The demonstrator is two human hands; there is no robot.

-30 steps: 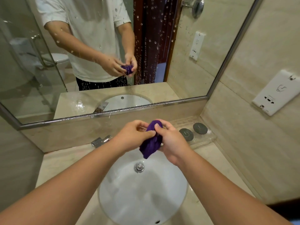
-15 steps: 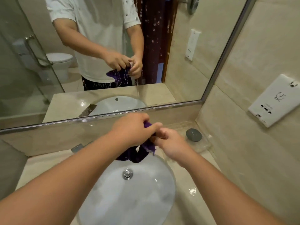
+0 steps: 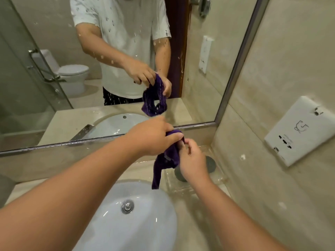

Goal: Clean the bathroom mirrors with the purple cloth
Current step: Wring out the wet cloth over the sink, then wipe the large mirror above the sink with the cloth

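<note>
While left hand (image 3: 152, 137) and right hand (image 3: 192, 161) pinch its top, purple cloth (image 3: 170, 157) hanging, long axis vertical, tail toward sink (image 3: 154, 225).

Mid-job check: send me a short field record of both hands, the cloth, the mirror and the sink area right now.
left hand: grips the purple cloth at its top, from above
right hand: pinches the cloth just below
purple cloth: bunched between both hands, tail hanging over the sink far rim
mirror: water drops on the glass; cloth not touching it
counter, right: dark discs on a clear tray, one partly behind the right hand
wall: white socket plate
</note>
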